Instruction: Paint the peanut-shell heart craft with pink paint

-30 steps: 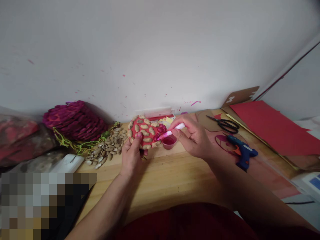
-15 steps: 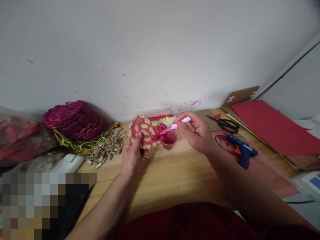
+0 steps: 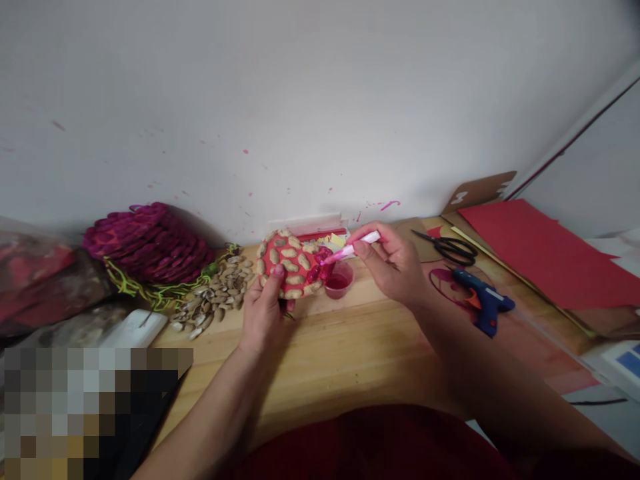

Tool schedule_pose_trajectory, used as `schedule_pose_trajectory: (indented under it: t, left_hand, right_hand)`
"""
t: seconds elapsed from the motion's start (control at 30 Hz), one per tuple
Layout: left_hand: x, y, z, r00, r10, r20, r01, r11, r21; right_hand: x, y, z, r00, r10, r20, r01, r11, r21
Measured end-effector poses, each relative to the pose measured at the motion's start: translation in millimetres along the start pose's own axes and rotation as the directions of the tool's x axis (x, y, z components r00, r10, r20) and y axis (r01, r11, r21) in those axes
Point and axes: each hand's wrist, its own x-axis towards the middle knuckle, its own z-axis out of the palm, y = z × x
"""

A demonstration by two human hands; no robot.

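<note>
My left hand (image 3: 266, 303) grips a red disc (image 3: 280, 253) by its lower left edge, thumb on top. Peanut shells are stuck over the disc's face; several at its right edge are coated in wet magenta paint, the others are bare. Between thumb and fingers, my right hand (image 3: 393, 263) pinches a slim white-handled tool (image 3: 369, 240), probably a paintbrush, whose pink-stained tip touches the painted shells. Just below that tip, a small clear cup (image 3: 339, 283) of magenta paint stands on the wooden table (image 3: 320, 360), partly behind the disc.
Left of the disc lie a heap of loose peanut shells (image 3: 220, 297) and a stack of magenta-painted pieces (image 3: 150, 240). To the right are black scissors (image 3: 450, 248), a blue glue gun (image 3: 487, 303) and red sheets (image 3: 550, 253). A paint-spattered wall (image 3: 300, 120) rises behind.
The brush tip has shifted very slightly over the painted shells at the disc's right edge. Both hands keep their grips, and the view has moved a little.
</note>
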Motion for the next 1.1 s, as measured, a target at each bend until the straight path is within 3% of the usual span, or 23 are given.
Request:
schedule_pose_trajectory:
  t: [0.4, 0.6, 0.87, 1.1]
  left_hand:
    - [-1.5, -1.4, -6.8, 0.995, 0.101, -0.012, -0.098, 0.983, 0.155]
    - [-3.5, -2.0, -7.7, 0.986, 0.164, -0.016, -0.157, 0.964, 0.217]
    - [-2.4, -2.7, -9.0, 0.987, 0.162, 0.002, -0.159, 0.967, 0.200]
    - [0.0, -4.3, -9.7, 0.989, 0.145, 0.012, -0.144, 0.969, 0.198]
  right_hand:
    - [0.4, -8.3, -2.5, 0.996, -0.086, -0.007, 0.083, 0.981, -0.174]
    - [0.4, -10.1, -2.3, 0.994, -0.104, 0.022, 0.106, 0.981, -0.162]
    - [1.5, -8.6, -1.5, 0.998, -0.060, 0.007, 0.060, 0.995, -0.085]
    - [0.4, -8.8, -1.0, 0.995, -0.097, -0.013, 0.094, 0.987, -0.130]
